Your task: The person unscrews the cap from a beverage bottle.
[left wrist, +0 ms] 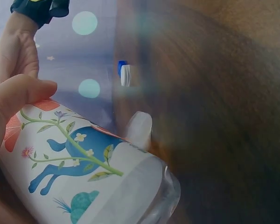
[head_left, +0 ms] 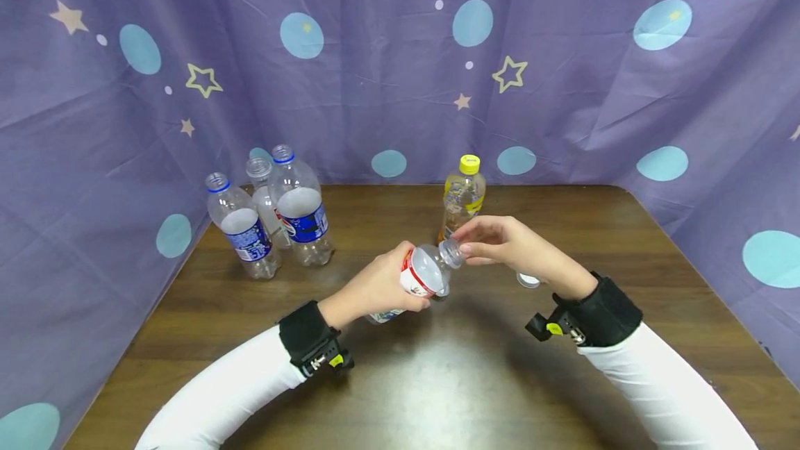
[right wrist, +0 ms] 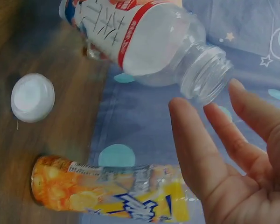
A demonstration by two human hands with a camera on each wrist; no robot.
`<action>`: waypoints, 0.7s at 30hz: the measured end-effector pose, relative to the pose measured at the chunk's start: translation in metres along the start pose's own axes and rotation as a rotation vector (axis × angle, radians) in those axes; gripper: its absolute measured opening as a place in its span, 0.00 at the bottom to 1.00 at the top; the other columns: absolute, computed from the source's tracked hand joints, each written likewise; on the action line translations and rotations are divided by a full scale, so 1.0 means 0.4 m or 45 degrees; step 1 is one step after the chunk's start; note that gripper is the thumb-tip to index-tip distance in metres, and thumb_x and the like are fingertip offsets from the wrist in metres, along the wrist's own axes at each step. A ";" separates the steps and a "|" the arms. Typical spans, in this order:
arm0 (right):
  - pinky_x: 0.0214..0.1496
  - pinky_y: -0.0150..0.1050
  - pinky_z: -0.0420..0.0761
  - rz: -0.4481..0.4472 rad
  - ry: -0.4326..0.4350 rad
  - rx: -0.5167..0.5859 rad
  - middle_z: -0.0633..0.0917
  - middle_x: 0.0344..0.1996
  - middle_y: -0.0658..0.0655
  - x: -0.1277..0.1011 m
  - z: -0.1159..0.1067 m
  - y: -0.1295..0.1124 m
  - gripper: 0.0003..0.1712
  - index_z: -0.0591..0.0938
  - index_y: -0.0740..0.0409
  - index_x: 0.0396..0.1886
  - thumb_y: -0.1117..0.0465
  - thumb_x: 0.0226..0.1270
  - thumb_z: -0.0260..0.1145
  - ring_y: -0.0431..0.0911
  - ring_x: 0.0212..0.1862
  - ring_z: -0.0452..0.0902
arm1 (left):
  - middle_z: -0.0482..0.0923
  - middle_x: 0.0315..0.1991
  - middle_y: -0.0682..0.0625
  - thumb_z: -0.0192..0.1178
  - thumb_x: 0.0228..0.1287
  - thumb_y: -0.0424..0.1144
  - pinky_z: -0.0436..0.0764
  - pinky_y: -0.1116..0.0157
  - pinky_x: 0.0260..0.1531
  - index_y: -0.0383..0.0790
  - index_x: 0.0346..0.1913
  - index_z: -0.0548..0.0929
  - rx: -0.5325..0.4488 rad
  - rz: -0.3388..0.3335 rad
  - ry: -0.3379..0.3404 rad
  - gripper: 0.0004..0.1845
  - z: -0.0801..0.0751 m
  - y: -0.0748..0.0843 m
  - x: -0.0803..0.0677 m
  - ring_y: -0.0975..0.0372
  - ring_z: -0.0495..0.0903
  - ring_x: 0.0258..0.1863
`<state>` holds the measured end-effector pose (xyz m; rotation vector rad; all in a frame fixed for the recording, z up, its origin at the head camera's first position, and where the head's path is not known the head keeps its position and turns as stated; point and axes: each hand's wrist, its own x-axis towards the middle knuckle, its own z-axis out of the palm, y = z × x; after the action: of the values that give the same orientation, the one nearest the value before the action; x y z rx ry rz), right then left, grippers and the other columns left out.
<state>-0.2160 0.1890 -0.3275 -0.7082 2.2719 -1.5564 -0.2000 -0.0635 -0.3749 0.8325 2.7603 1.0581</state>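
My left hand (head_left: 384, 283) grips a clear plastic bottle (head_left: 423, 271) with a white and red label, tilted so that its neck points right. In the left wrist view the label has a blue animal and flowers, and the thumb (left wrist: 30, 91) lies along it. No cap is on the mouth (right wrist: 217, 77). My right hand (head_left: 509, 248) is at the mouth, fingers spread and slightly bent. In the right wrist view the fingertips are close to the rim with nothing between them; whether they touch it I cannot tell. Behind stands a yellow-capped bottle (head_left: 464, 193).
Two blue-labelled clear bottles (head_left: 248, 238) (head_left: 303, 217) and another clear bottle (head_left: 261, 193) stand uncapped at the back left. White and blue caps (left wrist: 125, 74) lie on the brown table (head_left: 562, 394). A white round piece (right wrist: 32, 98) also lies there. A purple curtain hangs behind.
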 end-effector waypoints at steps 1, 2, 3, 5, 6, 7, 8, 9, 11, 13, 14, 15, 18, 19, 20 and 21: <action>0.47 0.45 0.83 0.022 -0.002 0.027 0.81 0.45 0.66 0.003 -0.001 0.003 0.18 0.76 0.73 0.52 0.68 0.66 0.64 0.42 0.42 0.83 | 0.78 0.37 0.53 0.78 0.37 0.45 0.78 0.68 0.34 0.41 0.52 0.69 -0.004 -0.006 0.005 0.38 -0.001 0.000 0.000 0.65 0.78 0.33; 0.47 0.45 0.83 0.043 -0.006 0.038 0.81 0.46 0.66 0.008 -0.003 0.010 0.18 0.76 0.74 0.53 0.68 0.67 0.63 0.43 0.43 0.83 | 0.79 0.37 0.53 0.78 0.37 0.45 0.78 0.68 0.34 0.41 0.52 0.70 -0.001 -0.013 0.012 0.37 -0.003 -0.001 0.000 0.65 0.78 0.32; 0.47 0.45 0.83 0.063 -0.012 0.037 0.81 0.46 0.66 0.013 -0.004 0.018 0.18 0.75 0.74 0.53 0.67 0.68 0.62 0.43 0.43 0.83 | 0.79 0.36 0.53 0.78 0.37 0.44 0.78 0.68 0.33 0.41 0.52 0.70 0.001 -0.017 0.015 0.37 -0.004 -0.003 0.000 0.65 0.78 0.32; 0.48 0.46 0.83 0.113 -0.027 -0.005 0.81 0.46 0.66 0.022 -0.004 0.038 0.17 0.75 0.75 0.53 0.67 0.69 0.60 0.46 0.44 0.83 | 0.79 0.36 0.54 0.77 0.37 0.45 0.78 0.68 0.33 0.42 0.52 0.69 0.007 -0.025 0.017 0.37 -0.005 -0.005 -0.001 0.65 0.78 0.32; 0.48 0.46 0.83 0.134 -0.038 -0.041 0.80 0.46 0.66 0.027 -0.003 0.048 0.17 0.74 0.75 0.53 0.66 0.70 0.59 0.49 0.44 0.83 | 0.78 0.36 0.54 0.77 0.37 0.44 0.78 0.68 0.33 0.42 0.52 0.69 0.010 -0.030 0.016 0.37 -0.005 -0.006 -0.001 0.65 0.78 0.32; 0.47 0.47 0.83 0.149 -0.046 -0.090 0.81 0.46 0.67 0.034 0.000 0.058 0.16 0.75 0.74 0.52 0.66 0.70 0.59 0.51 0.45 0.83 | 0.79 0.36 0.54 0.77 0.37 0.45 0.78 0.68 0.33 0.42 0.52 0.69 0.012 -0.032 0.017 0.37 -0.007 -0.007 -0.001 0.65 0.78 0.32; 0.46 0.48 0.83 0.157 -0.052 -0.156 0.81 0.45 0.66 0.041 0.005 0.069 0.16 0.75 0.73 0.51 0.66 0.70 0.60 0.52 0.45 0.83 | 0.79 0.36 0.54 0.77 0.37 0.45 0.78 0.68 0.33 0.42 0.52 0.69 0.017 -0.034 0.019 0.37 -0.008 -0.008 -0.001 0.65 0.78 0.32; 0.44 0.47 0.84 0.155 -0.059 -0.244 0.82 0.43 0.65 0.048 0.013 0.079 0.16 0.76 0.72 0.50 0.64 0.69 0.61 0.52 0.43 0.83 | 0.79 0.36 0.54 0.77 0.37 0.44 0.78 0.68 0.33 0.42 0.52 0.69 0.013 -0.036 0.020 0.37 -0.009 -0.009 0.000 0.65 0.78 0.32; 0.42 0.44 0.84 0.128 -0.090 -0.435 0.84 0.41 0.63 0.059 0.034 0.097 0.17 0.78 0.69 0.48 0.61 0.65 0.66 0.51 0.42 0.83 | 0.78 0.37 0.54 0.78 0.37 0.44 0.78 0.68 0.34 0.42 0.52 0.69 0.006 -0.044 0.023 0.37 -0.011 -0.011 0.000 0.65 0.78 0.32; 0.41 0.40 0.81 0.078 -0.140 -0.640 0.85 0.37 0.59 0.069 0.063 0.113 0.20 0.79 0.65 0.46 0.57 0.60 0.71 0.47 0.40 0.80 | 0.78 0.37 0.53 0.78 0.38 0.44 0.78 0.67 0.34 0.42 0.52 0.69 -0.001 -0.045 0.023 0.37 -0.012 -0.012 0.001 0.65 0.78 0.33; 0.41 0.39 0.79 0.050 -0.171 -0.735 0.84 0.37 0.57 0.072 0.079 0.119 0.22 0.80 0.63 0.46 0.56 0.56 0.74 0.45 0.39 0.79 | 0.78 0.37 0.53 0.78 0.38 0.44 0.78 0.67 0.34 0.42 0.52 0.69 -0.006 -0.046 0.020 0.37 -0.013 -0.013 0.001 0.65 0.78 0.33; 0.41 0.38 0.78 0.023 -0.202 -0.816 0.84 0.37 0.56 0.074 0.095 0.123 0.25 0.80 0.62 0.47 0.54 0.53 0.76 0.45 0.39 0.79 | 0.78 0.37 0.53 0.78 0.38 0.44 0.79 0.67 0.34 0.42 0.52 0.69 -0.008 -0.045 0.018 0.37 -0.014 -0.013 0.001 0.65 0.78 0.33; 0.44 0.40 0.77 0.030 -0.251 -1.005 0.82 0.40 0.55 0.077 0.138 0.127 0.30 0.79 0.60 0.48 0.53 0.45 0.80 0.46 0.41 0.77 | 0.78 0.38 0.53 0.78 0.38 0.45 0.78 0.68 0.35 0.41 0.53 0.69 -0.005 -0.040 0.011 0.38 -0.015 -0.015 0.000 0.65 0.78 0.34; 0.46 0.41 0.78 0.052 -0.250 -1.055 0.82 0.42 0.55 0.076 0.150 0.126 0.32 0.79 0.59 0.49 0.54 0.43 0.81 0.46 0.43 0.77 | 0.78 0.38 0.53 0.78 0.38 0.46 0.78 0.68 0.35 0.41 0.53 0.69 -0.003 -0.042 0.011 0.38 -0.014 -0.016 -0.001 0.65 0.78 0.34; 0.43 0.42 0.78 0.081 -0.246 -1.101 0.81 0.41 0.55 0.075 0.160 0.124 0.33 0.79 0.59 0.48 0.54 0.42 0.82 0.47 0.42 0.77 | 0.78 0.38 0.53 0.78 0.37 0.46 0.78 0.68 0.35 0.41 0.53 0.69 -0.003 -0.044 0.011 0.38 -0.015 -0.016 -0.002 0.65 0.78 0.34; 0.42 0.42 0.79 0.103 -0.233 -1.144 0.81 0.41 0.55 0.074 0.168 0.123 0.32 0.79 0.58 0.46 0.54 0.41 0.82 0.48 0.41 0.78 | 0.78 0.38 0.53 0.78 0.37 0.46 0.78 0.68 0.35 0.41 0.53 0.69 -0.001 -0.043 0.014 0.39 -0.016 -0.016 -0.004 0.65 0.78 0.34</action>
<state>-0.2183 0.1344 -0.3970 -0.8844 2.7486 -0.3359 -0.2034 -0.0721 -0.3745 0.7796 2.7726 1.0605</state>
